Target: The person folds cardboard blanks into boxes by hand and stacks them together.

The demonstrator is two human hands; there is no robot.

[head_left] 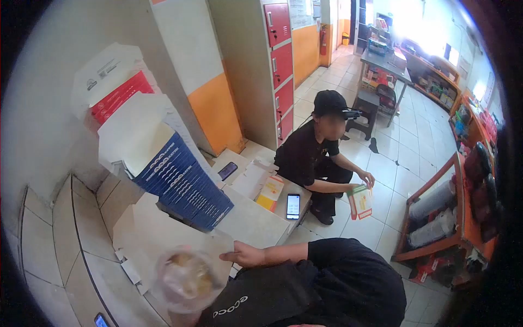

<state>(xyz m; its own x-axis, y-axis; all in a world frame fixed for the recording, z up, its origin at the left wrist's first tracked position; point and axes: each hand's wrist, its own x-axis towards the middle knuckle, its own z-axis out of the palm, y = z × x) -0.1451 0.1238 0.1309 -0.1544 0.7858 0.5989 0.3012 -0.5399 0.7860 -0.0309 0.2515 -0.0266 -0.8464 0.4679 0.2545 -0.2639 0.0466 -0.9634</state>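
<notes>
My right hand (246,255) is closed on the edge of an open white cardboard box (144,231), thumb and fingers pinching its side. Over the box, near the bottom of the head view, a round clear plastic bag (188,280) shows yellowish-brown contents that are too blurred to name. Beneath the bag a bit of my left hand (184,319) shows, apparently supporting it; its fingers are mostly hidden. Just beyond the box leans a tall stack of folded blue-and-white cartons (182,174).
Red-and-white cartons (122,98) stand behind the blue stack. Phones lie on the ledge (253,210). A co-worker (313,152) crouches close by, holding a yellow-and-white carton (360,203). Lockers (280,65) stand behind, and an orange shelf (430,210) at right.
</notes>
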